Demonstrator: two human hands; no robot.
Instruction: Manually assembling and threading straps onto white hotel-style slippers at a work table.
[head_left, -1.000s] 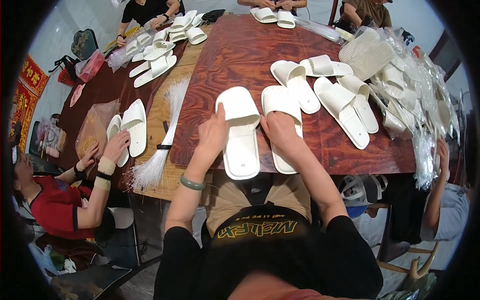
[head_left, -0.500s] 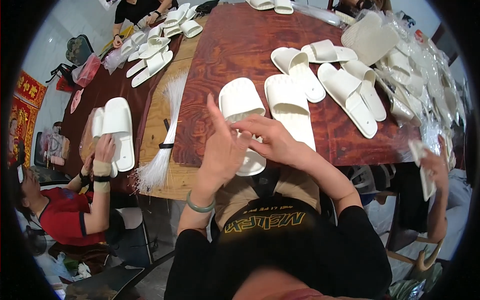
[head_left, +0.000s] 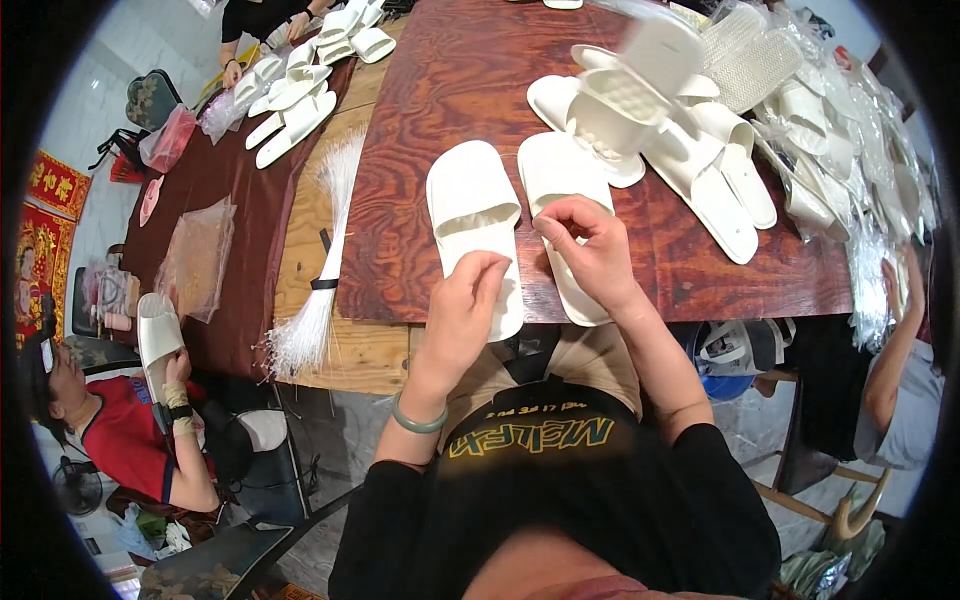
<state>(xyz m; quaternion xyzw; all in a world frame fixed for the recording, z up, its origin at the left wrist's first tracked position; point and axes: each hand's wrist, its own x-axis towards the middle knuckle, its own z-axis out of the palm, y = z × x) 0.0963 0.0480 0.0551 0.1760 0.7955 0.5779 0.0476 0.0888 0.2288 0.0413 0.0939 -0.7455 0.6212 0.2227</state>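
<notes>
Two white slippers lie side by side on the brown table (head_left: 450, 90), close to its near edge. The left slipper (head_left: 472, 225) is the landmark here. The right slipper (head_left: 560, 200) lies just beside it, to its right.

The left hand (head_left: 462, 310) rests on the near end of the left slipper. Its fingers are curled down and pressed close together on the sole, but I cannot tell if they pinch anything. The right hand (head_left: 592, 245) sits over the near part of the right slipper. Its thumb and first finger are pressed together, as if pinching something tiny, too small to make out.

Left of the left slipper, a bundle of thin white plastic strings (head_left: 318, 270) lies on a bare wooden board. Behind and to the right of the left slipper is a big pile of white slippers (head_left: 690, 130). Farther right of that are clear bags (head_left: 860, 200). Far behind and to the left are more slippers (head_left: 300, 85). Down to the left, off the table, a person in a red shirt (head_left: 120, 440) holds another slipper (head_left: 158, 335).

What could go wrong? The near ends of both slippers hang right at the table edge, so I think a push from a hand could knock one onto the lap or floor. The tiny pinched thing could slip out and get lost.
</notes>
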